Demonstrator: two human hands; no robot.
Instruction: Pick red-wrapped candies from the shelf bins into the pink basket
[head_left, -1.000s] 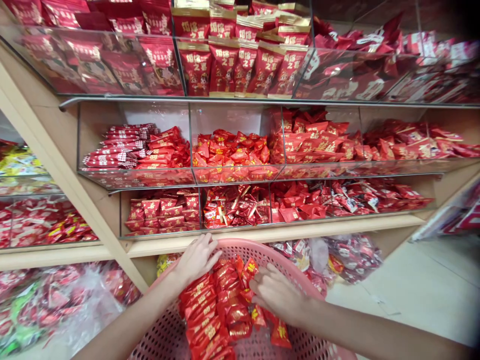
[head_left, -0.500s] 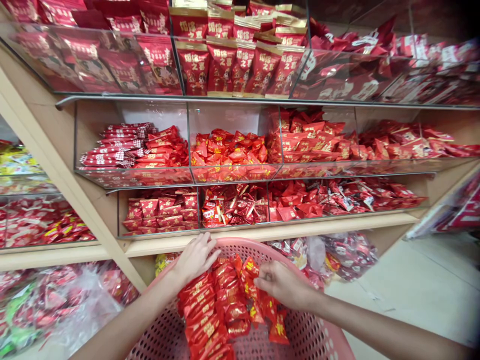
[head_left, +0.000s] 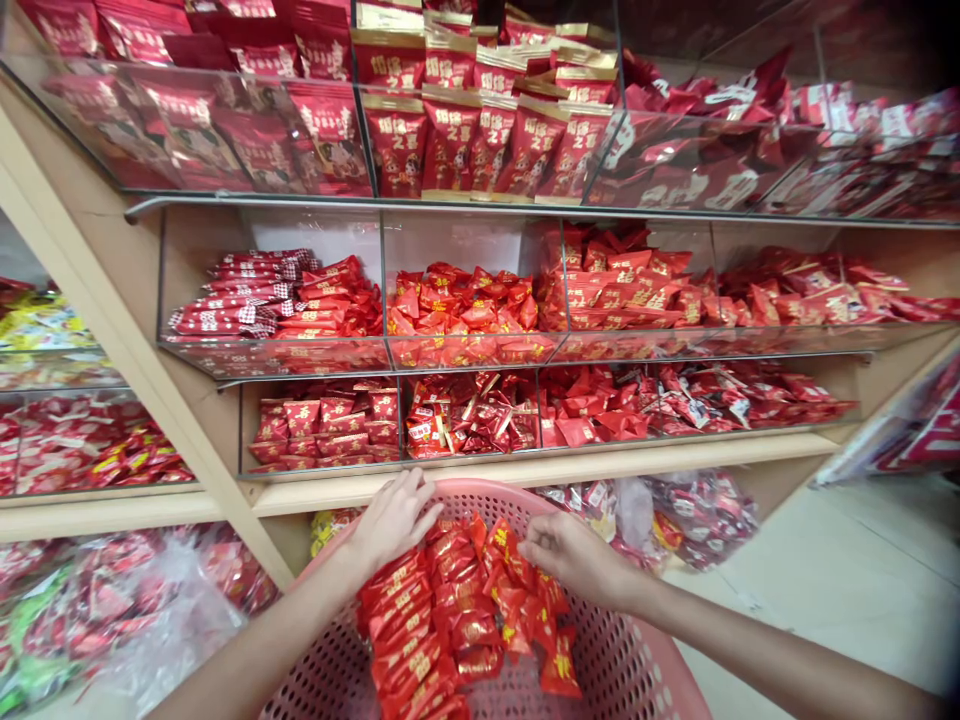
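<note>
A pink perforated plastic basket (head_left: 645, 660) holds red candy packets with gold and yellow print. One neat row of packets (head_left: 409, 640) lies at the left, another stack (head_left: 469, 620) beside it. Looser packets with yellow print (head_left: 517, 610) lie at the right. My left hand (head_left: 397, 520) rests at the basket's far left rim, above the left row, its fingers stretched out and holding nothing. Over the looser packets, my right hand (head_left: 574, 555) is closed, with fingers curled in and tips near the packets. Whatever it holds, if anything, is hidden.
A wooden shelf unit (head_left: 315, 492) stands just beyond the basket, with clear-fronted bins of red packets (head_left: 457, 300) on several levels. Plastic bags of packets (head_left: 172, 610) lie below at the left; more bags (head_left: 697, 515) lie on the tiled floor (head_left: 840, 560) at the right.
My right hand has drawn slightly right, away from the packet with yellow print it was touching, and more of the looser packets show. My left hand stays in place.
</note>
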